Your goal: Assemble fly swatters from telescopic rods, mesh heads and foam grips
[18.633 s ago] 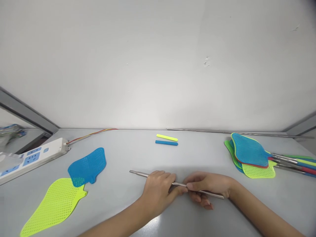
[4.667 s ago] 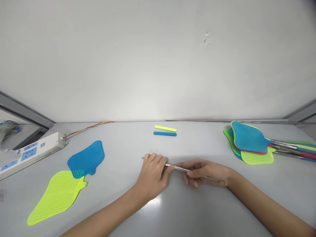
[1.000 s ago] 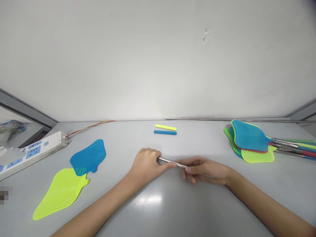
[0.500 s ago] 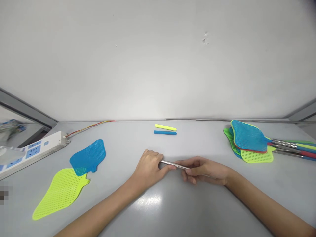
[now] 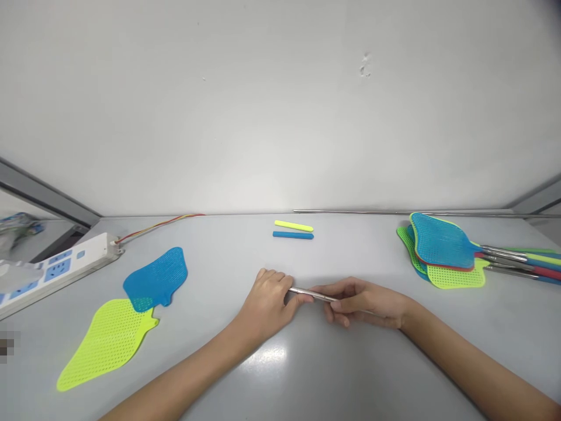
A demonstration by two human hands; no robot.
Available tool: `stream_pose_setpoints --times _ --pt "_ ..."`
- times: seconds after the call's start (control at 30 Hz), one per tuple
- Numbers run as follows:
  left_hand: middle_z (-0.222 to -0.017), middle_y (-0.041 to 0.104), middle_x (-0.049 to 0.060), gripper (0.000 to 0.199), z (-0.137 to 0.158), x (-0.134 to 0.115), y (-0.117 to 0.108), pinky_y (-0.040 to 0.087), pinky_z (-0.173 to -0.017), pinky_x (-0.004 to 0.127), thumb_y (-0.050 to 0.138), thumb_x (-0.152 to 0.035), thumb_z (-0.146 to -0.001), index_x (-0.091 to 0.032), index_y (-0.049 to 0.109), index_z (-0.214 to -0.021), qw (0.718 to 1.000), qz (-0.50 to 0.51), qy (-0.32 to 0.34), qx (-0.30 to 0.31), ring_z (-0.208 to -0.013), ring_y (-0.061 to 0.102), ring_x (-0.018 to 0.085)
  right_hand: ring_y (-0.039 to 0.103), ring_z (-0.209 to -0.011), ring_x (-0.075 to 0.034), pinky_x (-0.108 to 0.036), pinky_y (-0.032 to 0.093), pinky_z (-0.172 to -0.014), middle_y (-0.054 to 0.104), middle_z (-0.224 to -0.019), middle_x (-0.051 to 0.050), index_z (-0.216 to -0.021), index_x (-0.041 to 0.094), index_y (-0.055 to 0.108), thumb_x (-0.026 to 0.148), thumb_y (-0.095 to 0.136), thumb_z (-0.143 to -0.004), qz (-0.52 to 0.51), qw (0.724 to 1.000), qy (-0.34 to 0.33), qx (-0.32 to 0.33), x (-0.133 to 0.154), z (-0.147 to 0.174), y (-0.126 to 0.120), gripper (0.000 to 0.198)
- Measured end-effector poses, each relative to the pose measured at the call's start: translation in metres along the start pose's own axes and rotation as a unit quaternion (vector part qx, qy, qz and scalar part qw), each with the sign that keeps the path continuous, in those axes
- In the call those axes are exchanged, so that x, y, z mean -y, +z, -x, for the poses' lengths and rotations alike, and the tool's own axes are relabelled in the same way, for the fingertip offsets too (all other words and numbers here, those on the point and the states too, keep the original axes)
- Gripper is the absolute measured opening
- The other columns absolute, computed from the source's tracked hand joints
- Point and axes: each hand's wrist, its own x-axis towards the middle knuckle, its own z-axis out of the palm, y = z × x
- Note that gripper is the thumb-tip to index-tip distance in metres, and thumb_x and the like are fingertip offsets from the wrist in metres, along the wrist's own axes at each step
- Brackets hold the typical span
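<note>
A thin silver metal rod [image 5: 313,293] runs between my two hands, low over the table. My left hand [image 5: 269,298] is closed round its left end, the thumb lying along the near side. Thumb and fingers of my right hand [image 5: 362,301] pinch the rod further right, palm partly turned up. Both rod ends are hidden by the hands. Beyond them lie a yellow handle grip [image 5: 293,225] and a blue handle grip [image 5: 293,235], side by side. To the left, a blue fly swatter head [image 5: 160,278] overlaps the corner of a yellow fly swatter head [image 5: 105,339].
Several assembled fly swatters [image 5: 445,242] are stacked at the right, their handles pointing right. Long thin metal rods [image 5: 350,211] lie along the wall. A white power strip [image 5: 87,257] with a red and yellow wire [image 5: 162,223] sits at the left edge of the grey table [image 5: 219,245].
My left hand has shifted very slightly to the right along the rod. My right hand stays nearly in place, still pinching it.
</note>
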Motion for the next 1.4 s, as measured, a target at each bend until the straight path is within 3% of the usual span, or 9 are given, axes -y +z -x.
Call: stream_pose_setpoints --times 0.47,1.03,1.27,1.4 --pt "-0.057 0.049 0.001 0.027 0.003 -0.002 0.002 0.031 -0.061 0.029 0.035 -0.032 -0.081 -0.017 0.046 -0.061 0.999 0.019 0.031 0.008 -0.060 0.043 0.013 0.042 -0.056 -0.008 -0.023 0.033 -0.058 0.053 -0.072 -0.003 -0.112 0.015 0.050 0.022 0.054 -0.071 -0.001 1.000 -0.002 0.009 -0.001 0.000 -0.001 0.041" --pt "-0.052 0.045 -0.002 0.032 -0.001 -0.002 0.001 0.031 -0.060 0.028 0.040 -0.038 -0.076 -0.017 0.038 -0.053 1.000 0.024 -0.007 -0.008 -0.055 0.041 0.011 0.045 -0.057 -0.008 -0.023 0.034 -0.058 0.054 -0.075 -0.004 -0.111 0.016 0.050 0.021 0.052 -0.073 -0.023 1.000 0.005 0.000 0.000 0.000 0.000 0.038" --pt "-0.053 0.044 -0.003 0.034 -0.002 -0.001 0.001 0.031 -0.058 0.025 0.041 -0.043 -0.075 -0.017 0.038 -0.054 0.998 0.058 -0.029 -0.006 -0.053 0.039 0.010 0.051 -0.064 -0.011 -0.026 0.039 -0.058 0.054 -0.085 -0.007 -0.118 0.019 0.042 0.029 0.045 -0.078 0.050 0.998 0.034 0.021 0.009 0.008 -0.007 0.041" --pt "-0.056 0.046 -0.004 0.037 -0.003 -0.002 -0.001 0.031 -0.058 0.025 0.041 -0.053 -0.071 -0.018 0.042 -0.059 0.996 0.073 -0.051 0.002 -0.056 0.040 0.011 0.048 -0.058 -0.009 -0.025 0.038 -0.055 0.053 -0.075 -0.004 -0.117 0.018 0.043 0.032 0.049 -0.075 0.116 0.992 0.039 -0.028 0.018 0.017 -0.015 0.045"
